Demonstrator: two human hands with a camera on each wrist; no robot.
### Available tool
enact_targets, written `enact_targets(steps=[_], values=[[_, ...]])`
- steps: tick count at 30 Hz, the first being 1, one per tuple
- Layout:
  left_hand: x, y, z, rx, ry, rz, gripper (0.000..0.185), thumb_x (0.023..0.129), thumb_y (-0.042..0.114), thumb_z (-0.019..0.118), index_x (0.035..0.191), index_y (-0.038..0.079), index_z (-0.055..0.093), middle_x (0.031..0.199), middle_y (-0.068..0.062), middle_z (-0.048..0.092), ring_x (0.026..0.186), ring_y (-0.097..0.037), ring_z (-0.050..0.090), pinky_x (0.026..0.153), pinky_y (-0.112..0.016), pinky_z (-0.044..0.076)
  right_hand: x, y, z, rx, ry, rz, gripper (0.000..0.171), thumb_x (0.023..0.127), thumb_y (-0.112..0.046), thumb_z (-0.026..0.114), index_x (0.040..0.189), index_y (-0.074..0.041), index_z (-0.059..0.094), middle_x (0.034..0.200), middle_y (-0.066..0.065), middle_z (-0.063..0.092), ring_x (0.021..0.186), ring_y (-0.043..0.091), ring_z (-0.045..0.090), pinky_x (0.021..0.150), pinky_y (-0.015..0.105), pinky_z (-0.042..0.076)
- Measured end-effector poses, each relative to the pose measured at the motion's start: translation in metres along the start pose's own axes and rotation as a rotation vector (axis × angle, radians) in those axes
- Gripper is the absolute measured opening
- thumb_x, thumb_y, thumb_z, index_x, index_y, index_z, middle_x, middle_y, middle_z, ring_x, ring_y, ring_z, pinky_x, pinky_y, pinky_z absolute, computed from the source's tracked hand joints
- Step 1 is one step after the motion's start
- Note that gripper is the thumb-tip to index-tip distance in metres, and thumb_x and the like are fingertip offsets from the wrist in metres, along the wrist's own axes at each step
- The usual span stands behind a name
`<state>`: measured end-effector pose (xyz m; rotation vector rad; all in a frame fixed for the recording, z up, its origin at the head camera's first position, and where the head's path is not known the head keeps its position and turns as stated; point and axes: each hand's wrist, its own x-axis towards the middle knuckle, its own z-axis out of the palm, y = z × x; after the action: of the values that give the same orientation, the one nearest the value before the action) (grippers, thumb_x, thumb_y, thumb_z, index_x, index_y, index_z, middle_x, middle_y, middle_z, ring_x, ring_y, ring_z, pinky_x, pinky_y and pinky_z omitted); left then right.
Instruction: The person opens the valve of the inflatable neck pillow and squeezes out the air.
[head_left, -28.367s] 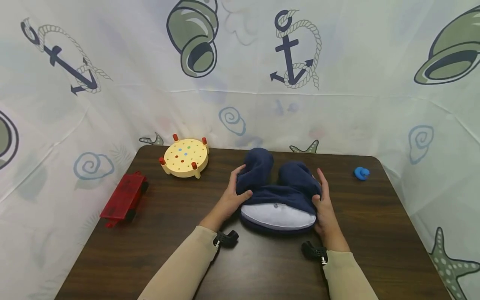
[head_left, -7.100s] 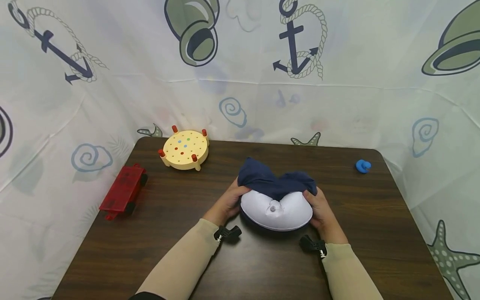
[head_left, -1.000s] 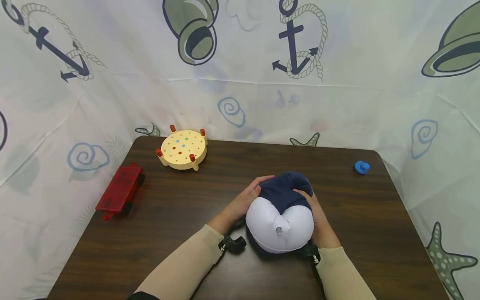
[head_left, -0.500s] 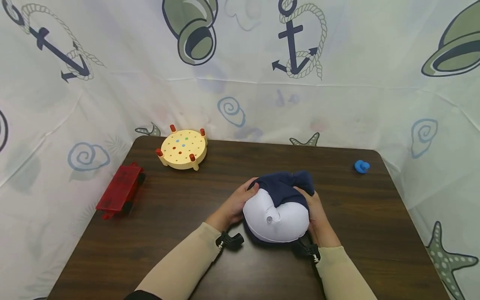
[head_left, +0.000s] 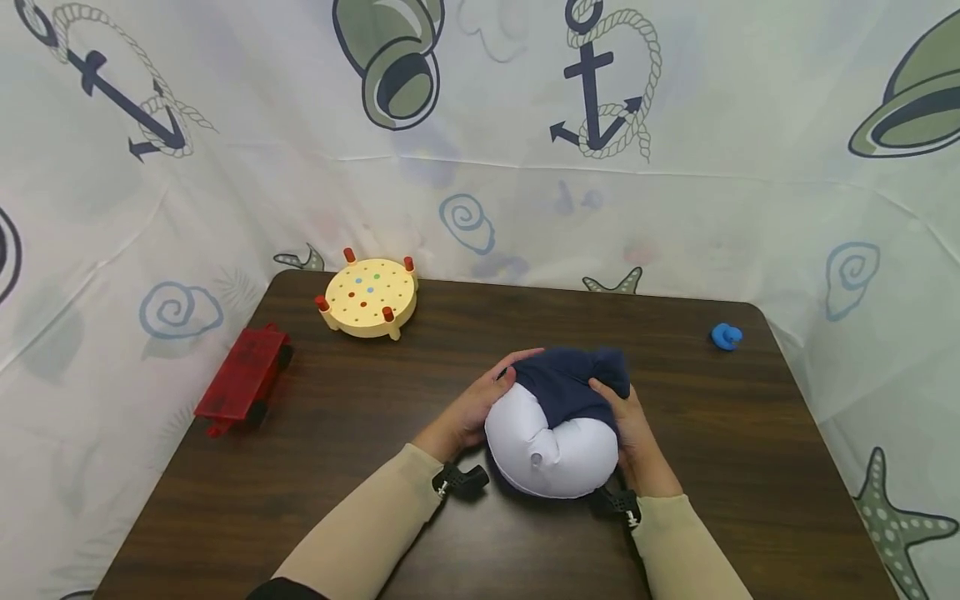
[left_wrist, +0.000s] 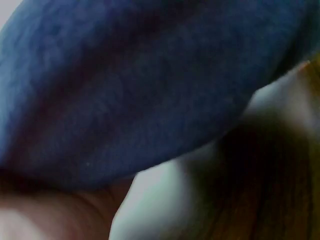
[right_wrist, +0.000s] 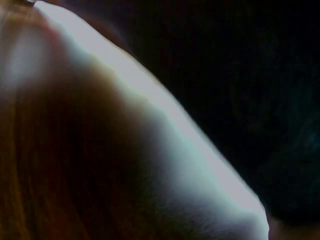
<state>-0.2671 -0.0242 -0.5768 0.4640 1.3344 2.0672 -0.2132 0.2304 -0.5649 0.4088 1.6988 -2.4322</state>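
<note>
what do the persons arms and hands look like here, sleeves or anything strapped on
Both arms wear long beige sleeves to the wrist. The left hand and right hand are bare, no gloves. A small black camera mount sits at each wrist, with a silver screw showing.

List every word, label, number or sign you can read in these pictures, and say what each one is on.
There is no readable text in any view.
Neck pillow, held between the left hand and the right hand: no label or print shows.
Red toy, round peg board, blue toy: no writing visible.
Curtain: only pictures, anchors, shells and starfish.
Both wrist views are too close and blurred to show anything.
</note>
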Motion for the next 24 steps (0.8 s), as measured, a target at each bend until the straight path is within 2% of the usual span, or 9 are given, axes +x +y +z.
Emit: enact_targets(steps=[2,4,6,8,10,12,15,19,24], values=[[0.002,0.001,-0.002,0.002,-0.021,0.003,0.066,0.113,0.060,0.043,0.168,0.024,0.040,0.168,-0.005,0.047,0.144,-0.016,0.055,0.111,-0.029,0.052,0.002,-0.001,0.002,0.022,0.013,-0.050,0.044,0.105,-0.022,0.072,0.143,-0.016,0.052,0.131,-0.004,0.067,0.122,0.013,0.065,0.103,0.026,0.057],[0.003,0.001,-0.003,-0.035,0.009,-0.006,0.056,0.117,0.055,0.036,0.164,0.026,0.047,0.160,-0.002,0.055,0.138,-0.015,0.059,0.109,-0.029,0.053,0.005,-0.002,0.002,0.034,0.024,-0.104,0.035,0.104,-0.018,0.074,0.135,-0.014,0.059,0.125,-0.004,0.071,0.118,0.013,0.067,0.101,0.027,0.059],[0.003,-0.001,-0.003,-0.108,0.058,-0.021,0.051,0.115,0.058,0.039,0.155,0.029,0.053,0.148,0.002,0.062,0.129,-0.013,0.063,0.106,-0.028,0.054,0.008,-0.001,0.001,0.086,0.037,-0.166,0.029,0.104,-0.014,0.075,0.131,-0.012,0.064,0.121,-0.003,0.074,0.116,0.014,0.070,0.100,0.028,0.060],[0.002,-0.003,-0.003,-0.170,0.080,-0.033,0.046,0.112,0.060,0.045,0.148,0.032,0.054,0.138,0.003,0.063,0.122,-0.013,0.064,0.102,-0.030,0.055,0.011,0.000,-0.001,0.127,0.085,-0.216,0.029,0.103,-0.014,0.077,0.131,-0.012,0.066,0.123,-0.002,0.075,0.116,0.014,0.071,0.099,0.028,0.061],[0.002,-0.005,-0.003,-0.207,0.076,-0.053,0.046,0.108,0.061,0.053,0.147,0.036,0.049,0.133,0.004,0.062,0.117,-0.014,0.064,0.098,-0.032,0.056,0.014,0.002,-0.003,0.161,0.134,-0.247,0.032,0.102,-0.016,0.079,0.132,-0.012,0.067,0.125,0.000,0.075,0.116,0.015,0.072,0.098,0.028,0.061],[0.002,-0.006,-0.003,-0.207,0.042,-0.061,0.055,0.107,0.057,0.060,0.154,0.037,0.041,0.134,0.002,0.060,0.117,-0.015,0.064,0.098,-0.034,0.056,0.016,0.003,-0.006,0.186,0.152,-0.262,0.034,0.102,-0.018,0.079,0.132,-0.011,0.066,0.127,0.001,0.074,0.118,0.016,0.071,0.099,0.028,0.061],[0.002,-0.007,-0.003,-0.182,0.023,-0.056,0.066,0.107,0.045,0.069,0.161,0.035,0.033,0.134,0.001,0.059,0.115,-0.016,0.066,0.097,-0.033,0.057,0.016,0.005,-0.007,0.191,0.115,-0.256,0.031,0.104,-0.018,0.076,0.131,-0.009,0.064,0.126,0.001,0.073,0.118,0.016,0.070,0.100,0.029,0.060],[0.002,-0.006,-0.002,-0.180,0.014,-0.018,0.071,0.107,0.027,0.071,0.165,0.026,0.032,0.132,-0.001,0.061,0.113,-0.014,0.066,0.098,-0.029,0.057,0.013,0.005,-0.008,0.204,0.044,-0.252,0.028,0.108,-0.016,0.068,0.135,-0.012,0.062,0.130,-0.002,0.071,0.122,0.013,0.067,0.106,0.027,0.057],[0.000,-0.005,0.000,-0.198,-0.016,-0.003,0.070,0.107,0.023,0.070,0.165,0.022,0.032,0.128,0.000,0.065,0.111,-0.013,0.067,0.097,-0.029,0.058,0.008,0.003,-0.012,0.218,-0.001,-0.219,0.033,0.108,-0.021,0.067,0.139,-0.021,0.058,0.132,-0.008,0.070,0.125,0.009,0.064,0.108,0.024,0.053]])
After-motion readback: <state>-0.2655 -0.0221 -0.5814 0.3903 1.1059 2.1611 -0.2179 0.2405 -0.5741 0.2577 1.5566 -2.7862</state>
